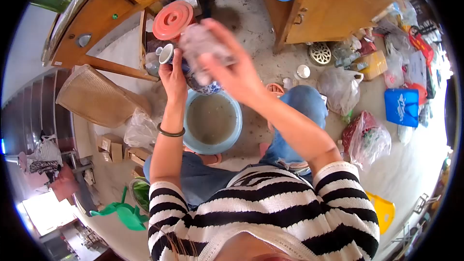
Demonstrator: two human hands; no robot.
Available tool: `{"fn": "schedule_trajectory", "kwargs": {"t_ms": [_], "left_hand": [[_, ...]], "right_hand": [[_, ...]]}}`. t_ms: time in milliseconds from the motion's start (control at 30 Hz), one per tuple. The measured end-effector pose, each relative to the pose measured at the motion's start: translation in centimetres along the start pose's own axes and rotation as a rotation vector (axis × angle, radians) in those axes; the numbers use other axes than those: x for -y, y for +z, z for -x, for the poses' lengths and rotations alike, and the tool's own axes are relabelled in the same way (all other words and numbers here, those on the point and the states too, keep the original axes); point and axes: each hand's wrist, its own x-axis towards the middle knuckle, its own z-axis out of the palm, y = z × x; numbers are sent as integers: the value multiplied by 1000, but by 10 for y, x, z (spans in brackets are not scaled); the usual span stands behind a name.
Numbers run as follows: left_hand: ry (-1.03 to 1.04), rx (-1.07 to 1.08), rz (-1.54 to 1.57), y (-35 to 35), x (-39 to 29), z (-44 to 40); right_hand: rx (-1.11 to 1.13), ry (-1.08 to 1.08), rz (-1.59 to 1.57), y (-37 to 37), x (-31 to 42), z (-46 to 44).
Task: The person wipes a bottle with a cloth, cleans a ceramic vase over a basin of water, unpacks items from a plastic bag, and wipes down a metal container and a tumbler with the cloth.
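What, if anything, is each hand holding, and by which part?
Left hand: blue-and-white vase, by its neck. Right hand: bunched greyish cloth; exact grip blurred.

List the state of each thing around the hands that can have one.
Left hand: closed on the vase.
Right hand: gripping the cloth, blurred.
Vase: tilted, mouth uncovered.
Cloth: bunched up, blurred.
Basin: upright, holding liquid.
Liquid: cloudy.
Cabinet door: looks shut.
Bracelet: worn on the left wrist.
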Motion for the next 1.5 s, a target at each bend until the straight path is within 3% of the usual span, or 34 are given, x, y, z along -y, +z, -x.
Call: {"fn": "schedule_trajectory", "kwargs": {"t_ms": [33, 67, 133, 200, 233, 267, 333, 367, 467, 567, 700, 733, 900, 1000, 1067, 1100, 1200, 1333, 1500], "left_hand": [[12, 37, 57, 5, -7, 5], [-275, -62, 388, 1, -19, 8], [-189, -98, 244, 2, -41, 24], [-79, -160, 26, -1, -62, 31], [-124, -213, -5, 7, -83, 36], [-34, -190, 13, -7, -79, 38], [113, -127, 123, -19, -76, 42], [90, -127, 132, -29, -75, 44], [146, 75, 178, -45, -93, 48], [87, 142, 318, -60, -88, 51], [19, 92, 378, -53, -95, 59], [0, 31, 410, -48, -102, 63], [139, -101, 281, -60, -100, 56], [130, -60, 323, -61, -98, 50], [72, -106, 188, -53, -96, 51], [41, -129, 119, -45, -96, 53], [-57, -343, 298, -39, -82, 60], [-143, -424, 425, -42, -85, 59], [-140, -326, 211, -57, -82, 56]], "right_hand": [[83, -232, 256, 8, -9, 1], [74, -241, 401, 16, -4, 6], [68, -242, 680, 32, 5, 22], [118, -311, 689, 34, 5, 39], [145, -340, 695, 33, 3, 51], [142, -382, 689, 31, 2, 63], [69, -170, 557, 31, -5, 94], [43, -60, 496, 30, -13, 107], [-34, 143, -2, 31, -51, 135], [9, 913, -633, 31, -25, 98], [170, 839, -1062, 53, -68, 106], [83, 978, -1092, 60, -49, 106], [-132, 1245, -1060, 66, -45, 111], [-175, 1180, -1042, 65, -44, 113], [-237, 1180, -1003, 63, -29, 105], [-277, 1098, -939, 63, -30, 104], [-407, 838, -736, 63, -57, 107], [-229, 67, -72, 61, -61, 123], [153, -212, 528, 39, -22, 127]]}}
